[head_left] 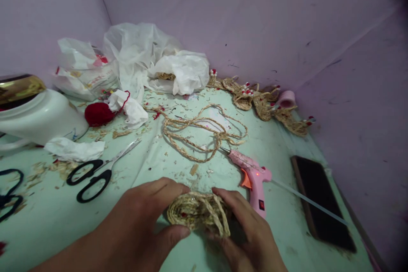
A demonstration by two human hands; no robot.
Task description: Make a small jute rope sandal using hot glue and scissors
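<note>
Between my two hands, low in the head view, is a small woven piece of braided straw cord [199,210], with a coiled round part on its left and loops of cord on its right. My left hand [153,212] grips the coiled side between thumb and fingers. On the other side my right hand [244,225] has its fingers closed around the looped edge; part of its grip is hidden. A pink glue gun [251,170] lies just beyond my right hand, a clear glue stick [309,199] poking from its back. Ahead lies a loose tangle of braided straw cord [188,129].
Black-handled scissors [102,170] lie at left, near a red yarn ball [99,113] and a white pot [44,114]. A dark phone [321,202] rests at right under the glue stick. Along the back wall are plastic bags [140,51], several woven straw pieces [242,95] and a pink tape roll [287,99].
</note>
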